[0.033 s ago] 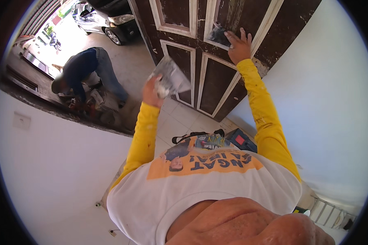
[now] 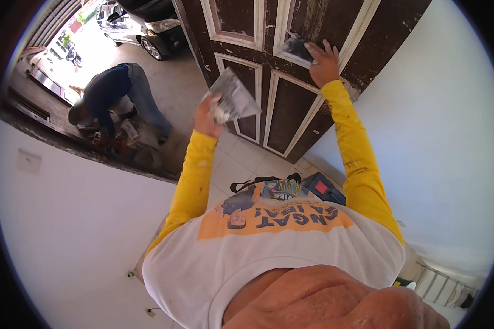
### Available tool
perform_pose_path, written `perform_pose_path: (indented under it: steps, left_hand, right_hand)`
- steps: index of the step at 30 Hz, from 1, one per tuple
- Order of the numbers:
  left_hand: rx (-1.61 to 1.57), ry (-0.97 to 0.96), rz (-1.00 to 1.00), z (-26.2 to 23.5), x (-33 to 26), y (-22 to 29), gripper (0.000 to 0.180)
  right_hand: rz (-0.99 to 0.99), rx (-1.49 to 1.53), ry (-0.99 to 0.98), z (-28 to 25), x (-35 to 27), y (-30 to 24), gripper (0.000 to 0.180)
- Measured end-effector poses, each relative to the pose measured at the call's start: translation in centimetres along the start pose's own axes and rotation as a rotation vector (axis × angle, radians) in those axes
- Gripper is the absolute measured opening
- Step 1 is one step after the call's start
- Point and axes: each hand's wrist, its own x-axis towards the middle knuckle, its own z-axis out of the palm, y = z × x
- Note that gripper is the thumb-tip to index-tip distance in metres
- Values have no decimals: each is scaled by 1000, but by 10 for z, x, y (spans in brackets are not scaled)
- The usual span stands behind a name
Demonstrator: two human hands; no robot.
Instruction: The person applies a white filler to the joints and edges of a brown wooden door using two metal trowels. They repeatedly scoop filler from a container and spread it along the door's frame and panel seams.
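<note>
My left hand (image 2: 207, 116) is closed on the lower corner of a flat grey putty plate (image 2: 233, 96), smeared with whitish paste near my fingers. It is held up in front of the door, tilted. My right hand (image 2: 325, 64) presses a flat dark-grey putty blade (image 2: 295, 48) against the lower corner of an upper panel. Its fingers lie over the blade's right edge, and part of the grip is hidden. The dark brown door (image 2: 266, 60) has pale, sanded-looking mouldings around its panels and scuffed patches.
Beyond the doorway at left, another person (image 2: 115, 90) bends over bags and tools. A car (image 2: 148, 33) stands further out. On the tiled floor (image 2: 241, 153) below the door lie a dark bag (image 2: 266, 181) and a blue-black case (image 2: 324, 189). A white wall (image 2: 422, 120) rises at right.
My left hand and the plate have shifted slightly right and up. My right hand has slid a little to the right along the panel with the blade.
</note>
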Motion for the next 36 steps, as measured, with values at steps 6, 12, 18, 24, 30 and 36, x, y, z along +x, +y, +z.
perform_pose_path:
  steps: [6, 12, 18, 24, 30, 36]
  left_hand:
    - [-920, -377, -439, 104, 83, 42, 33]
    - [-937, -367, -457, 150, 113, 47, 28]
    - [-1002, -380, -384, 151, 105, 66, 26]
    - [-1001, -376, -309, 141, 85, 79, 30]
    - [-1066, -398, -277, 137, 68, 92, 32]
    - [-1294, -433, -142, 121, 51, 126, 26]
  right_hand:
    - [122, 778, -25, -93, 5, -20, 34]
    - [-55, 694, -76, -118, -4, -39, 48]
    - [-329, 346, -142, -108, -23, -44, 90]
    - [-476, 99, -56, -112, -15, -56, 91]
    - [-484, 18, -29, -112, 3, -55, 90]
    - [-401, -35, -75, -104, 18, -30, 64]
